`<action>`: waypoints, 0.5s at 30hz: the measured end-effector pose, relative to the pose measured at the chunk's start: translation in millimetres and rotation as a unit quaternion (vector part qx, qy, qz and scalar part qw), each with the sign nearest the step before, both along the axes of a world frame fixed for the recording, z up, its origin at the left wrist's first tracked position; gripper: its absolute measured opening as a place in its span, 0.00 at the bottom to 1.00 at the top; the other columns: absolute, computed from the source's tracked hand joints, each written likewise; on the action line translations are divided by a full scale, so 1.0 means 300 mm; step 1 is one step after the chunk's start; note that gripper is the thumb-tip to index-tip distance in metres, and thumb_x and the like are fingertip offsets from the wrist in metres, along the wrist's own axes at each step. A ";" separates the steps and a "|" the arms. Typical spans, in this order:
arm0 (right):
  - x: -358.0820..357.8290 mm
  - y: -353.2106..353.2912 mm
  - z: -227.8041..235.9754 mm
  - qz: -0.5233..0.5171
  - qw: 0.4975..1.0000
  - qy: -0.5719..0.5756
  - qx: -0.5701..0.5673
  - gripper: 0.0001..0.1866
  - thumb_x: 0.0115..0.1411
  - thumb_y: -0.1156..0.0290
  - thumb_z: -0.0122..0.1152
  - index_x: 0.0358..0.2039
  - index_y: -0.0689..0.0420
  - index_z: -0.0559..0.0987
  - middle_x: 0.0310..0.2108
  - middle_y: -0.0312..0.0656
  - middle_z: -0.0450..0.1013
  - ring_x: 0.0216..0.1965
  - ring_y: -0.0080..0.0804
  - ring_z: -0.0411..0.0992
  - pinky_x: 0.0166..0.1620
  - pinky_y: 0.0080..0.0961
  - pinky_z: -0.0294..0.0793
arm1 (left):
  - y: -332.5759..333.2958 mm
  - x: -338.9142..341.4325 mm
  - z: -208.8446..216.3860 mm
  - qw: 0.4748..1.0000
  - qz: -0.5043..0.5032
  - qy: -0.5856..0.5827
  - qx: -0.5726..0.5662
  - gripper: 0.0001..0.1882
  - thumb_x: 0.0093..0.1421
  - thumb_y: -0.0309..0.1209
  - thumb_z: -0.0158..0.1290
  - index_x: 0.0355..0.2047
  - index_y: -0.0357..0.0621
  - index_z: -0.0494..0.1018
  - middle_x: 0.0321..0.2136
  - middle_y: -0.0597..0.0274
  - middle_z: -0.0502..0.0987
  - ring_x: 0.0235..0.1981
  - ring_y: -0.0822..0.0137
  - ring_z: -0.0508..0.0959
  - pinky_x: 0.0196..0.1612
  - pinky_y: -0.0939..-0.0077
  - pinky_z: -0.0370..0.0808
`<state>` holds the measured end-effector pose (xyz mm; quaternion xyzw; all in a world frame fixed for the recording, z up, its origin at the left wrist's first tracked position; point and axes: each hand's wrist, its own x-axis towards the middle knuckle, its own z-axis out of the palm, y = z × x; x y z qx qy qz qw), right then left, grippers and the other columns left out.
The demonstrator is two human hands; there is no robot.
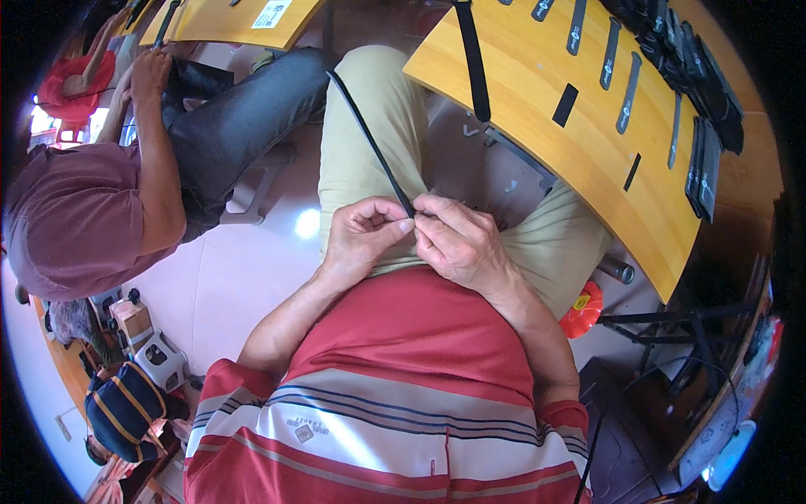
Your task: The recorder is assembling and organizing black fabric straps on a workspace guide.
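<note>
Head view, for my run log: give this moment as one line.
left hand: pinching black strap | right hand: at strap end | wooden table: straps laid out

A short-sleeved shirt (395, 403) is worn by the person; it is red on the upper part, and wide pale grey bands edged with thin dark blue lines are seen lower, near the bottom of the picture. A small printed mark is placed on the pale band. Both forearms are left bare by the sleeves. The legs are covered by light khaki trousers (369, 126).
</note>
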<state>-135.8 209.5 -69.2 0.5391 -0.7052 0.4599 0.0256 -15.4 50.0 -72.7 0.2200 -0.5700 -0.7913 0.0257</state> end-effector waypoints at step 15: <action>0.005 0.009 -0.032 0.004 0.987 -0.162 -0.004 0.10 0.52 0.82 0.68 0.36 0.67 0.82 0.31 0.49 0.79 0.32 0.42 0.81 0.34 0.31 0.81 | 0.008 -0.006 -0.009 0.999 0.034 0.013 0.040 0.06 0.63 0.19 0.60 0.41 0.35 0.78 0.36 0.65 0.81 0.37 0.79 0.78 0.43 0.84 0.77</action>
